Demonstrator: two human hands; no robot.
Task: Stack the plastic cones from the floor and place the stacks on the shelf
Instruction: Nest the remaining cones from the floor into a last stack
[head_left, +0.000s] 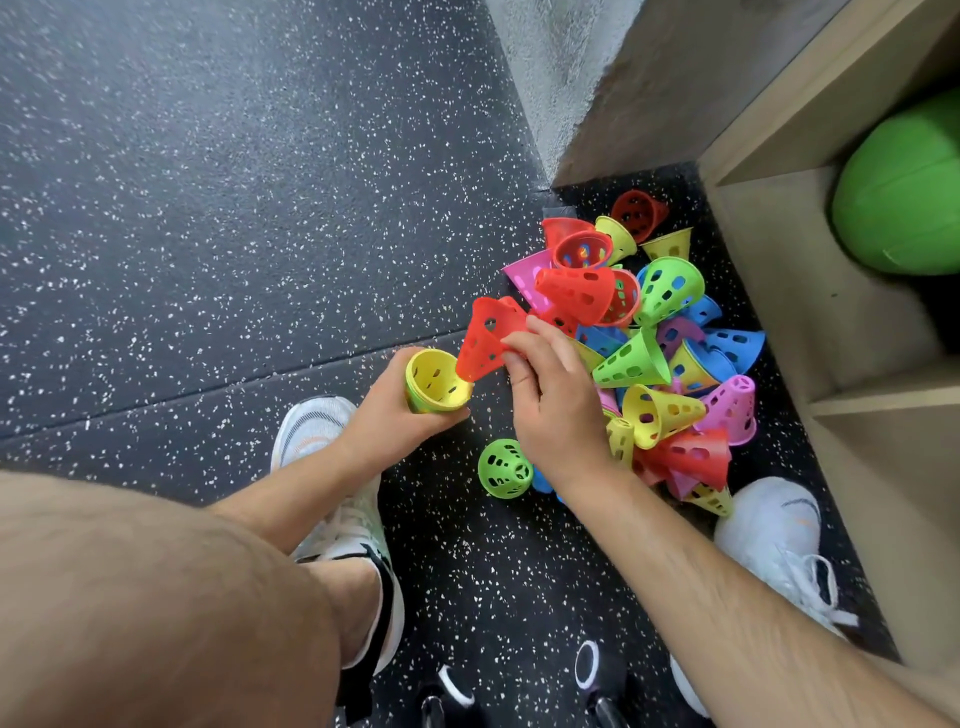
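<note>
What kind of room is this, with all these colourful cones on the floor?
Probably a gym or sports room. The black speckled floor looks like rubber gym matting, the pile of colourful holed plastic cones is training gear, and a big green ball sits in the pale wooden shelf.

The left hand (400, 410) covered most of the yellow-topped stack (436, 384), so the number of cones in it could not be counted. The right hand (556, 395) hid part of the red cone (488, 338) it pinched, and its wrist lay over a blue cone (543, 480), of which only a sliver showed. In the pile (649, 338), the lower cones were buried under the upper ones. The shelf (779, 270) and the green ball (904, 192) ran off the right edge. The forearms hid part of each white shoe (769, 525). Dark, white-ringed objects (587, 665) at the bottom edge were cut off; they were possibly equipment handles.
</note>
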